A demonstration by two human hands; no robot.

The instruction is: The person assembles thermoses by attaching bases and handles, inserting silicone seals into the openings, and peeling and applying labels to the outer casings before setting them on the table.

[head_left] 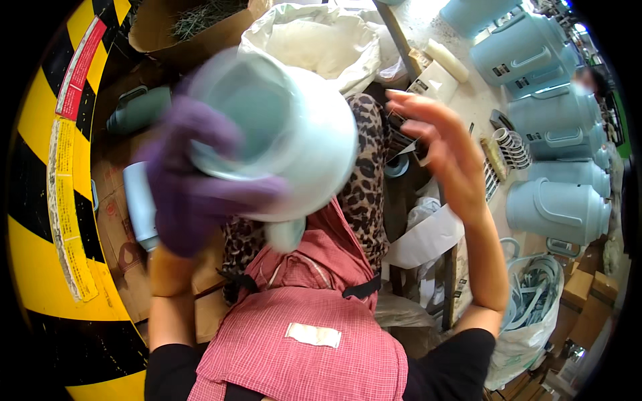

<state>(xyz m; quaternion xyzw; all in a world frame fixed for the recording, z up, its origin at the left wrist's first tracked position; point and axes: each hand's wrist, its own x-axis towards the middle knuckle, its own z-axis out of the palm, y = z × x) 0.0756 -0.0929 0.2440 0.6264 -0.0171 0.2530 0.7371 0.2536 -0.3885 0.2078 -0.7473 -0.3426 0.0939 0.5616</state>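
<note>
Above the wearer's lap, I have a pale blue jug (324,140) tilted, its wide mouth toward the left. The purple-gloved left hand (197,180) is clasped on its rim, though blur hides the exact placing of those fingers. The bare right hand (445,147) is raised beside the jug and well apart from it, fingers loosely curled and holding nothing that I can see.

For writing, I get a red label (81,70) and a yellow label (61,200) on the striped barrier (33,227), both finely printed. Blue jugs (556,210) line the tabletop (478,100), several bearing small dark stickers (501,70). A pale patch (313,335) sits on the red apron (301,307).
</note>
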